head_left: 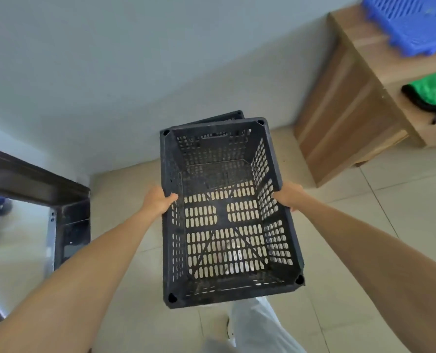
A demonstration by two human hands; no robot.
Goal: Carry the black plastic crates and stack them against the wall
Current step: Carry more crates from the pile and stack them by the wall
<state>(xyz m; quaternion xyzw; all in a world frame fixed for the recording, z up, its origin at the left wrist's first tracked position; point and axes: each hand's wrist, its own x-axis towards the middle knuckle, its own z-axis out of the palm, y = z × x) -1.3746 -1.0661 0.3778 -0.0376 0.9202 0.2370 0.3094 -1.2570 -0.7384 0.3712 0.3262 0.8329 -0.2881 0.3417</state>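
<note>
I hold an empty black perforated plastic crate [227,212] in the air in front of me, open side up. My left hand [158,201] grips its left rim and my right hand [289,196] grips its right rim. Behind and below it, another black crate [227,116] sits on the floor against the pale wall [135,59]; only its far rim shows above the crate I carry.
A wooden cabinet [344,105] stands at the right against the wall, with a blue plastic pallet [413,24] and a green bag [433,90] on it. A dark doorframe [69,215] is at the left. My white-trousered leg [257,327] is below the crate on the tiled floor.
</note>
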